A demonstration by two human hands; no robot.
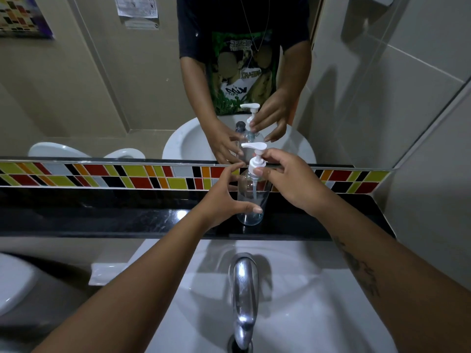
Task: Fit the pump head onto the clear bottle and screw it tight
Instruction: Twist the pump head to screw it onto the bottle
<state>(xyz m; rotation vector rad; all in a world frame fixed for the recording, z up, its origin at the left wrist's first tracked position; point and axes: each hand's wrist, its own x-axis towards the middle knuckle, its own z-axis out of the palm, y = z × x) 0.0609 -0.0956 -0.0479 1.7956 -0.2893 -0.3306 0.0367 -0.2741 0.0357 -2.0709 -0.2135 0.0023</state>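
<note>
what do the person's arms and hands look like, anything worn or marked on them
Both forearms are bare, with no sleeve reaching them in the direct view. The left hand and right hand wear no gloves, and no rings or watch can be seen. The right forearm carries a dark tattoo along its outer side. In the mirror, short black T-shirt sleeves show.

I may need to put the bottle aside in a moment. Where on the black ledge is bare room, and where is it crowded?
The black ledge lies bare left of the left hand, below the coloured tile strip. A shorter bare patch runs right of the right hand towards the corner. The middle is crowded: both hands hold the clear bottle and pump head, with the tap in front.
</note>
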